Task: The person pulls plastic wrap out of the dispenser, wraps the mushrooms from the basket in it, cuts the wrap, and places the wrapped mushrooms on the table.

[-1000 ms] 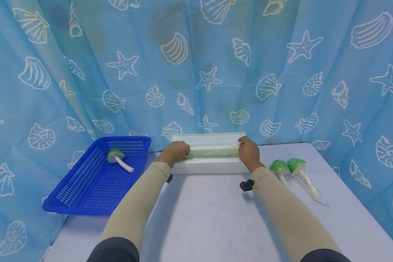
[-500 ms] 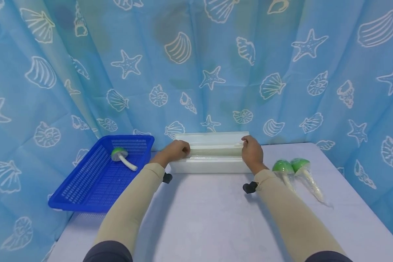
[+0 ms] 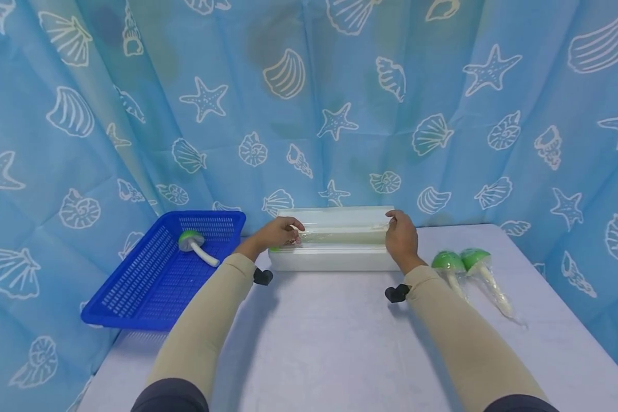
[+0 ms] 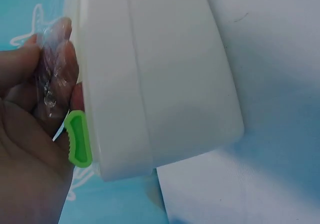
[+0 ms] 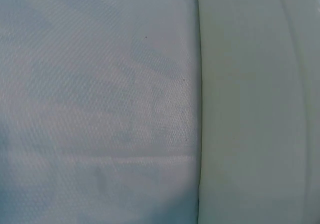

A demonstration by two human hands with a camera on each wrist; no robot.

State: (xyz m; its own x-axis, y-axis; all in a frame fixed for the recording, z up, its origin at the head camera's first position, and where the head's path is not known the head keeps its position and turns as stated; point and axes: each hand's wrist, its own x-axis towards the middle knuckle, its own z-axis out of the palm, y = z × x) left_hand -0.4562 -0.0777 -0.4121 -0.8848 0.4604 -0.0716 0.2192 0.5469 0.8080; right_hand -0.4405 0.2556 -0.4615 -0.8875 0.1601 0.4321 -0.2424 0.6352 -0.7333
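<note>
**Clear film at the left fingertips, white box between two hands**

Here's the white box (image 3: 335, 261), lying crosswise at the table's far edge, just in front of the curtain, its long flap (image 3: 340, 216) standing up behind. Clear film (image 4: 50, 97) clings across the fingers of the left hand (image 3: 275, 233) at the box's left end! That hand is half spread, thumb and fingers bent towards each other; whether they pinch the film tight, I cannot tell. Right below, a bright green tab (image 4: 78, 139) sits on the box's edge.

Over to the right hand (image 3: 403, 236): fingers bent around the box's right end, holding it, lower fingers out of sight.

Out wide left, a blue basket (image 3: 126, 322) carries one mushroom (image 3: 199, 250), green cap, white stem, lying towards its far end. Out right, beside the right sleeve (image 3: 463, 326), two film-wrapped mushrooms, a nearer one (image 3: 449, 262) and an outer one (image 3: 486, 277), lie cap by cap on the white-covered table (image 3: 319, 343). And behind it all hangs the blue curtain (image 3: 309, 114), printed with shells and starfish.
</note>
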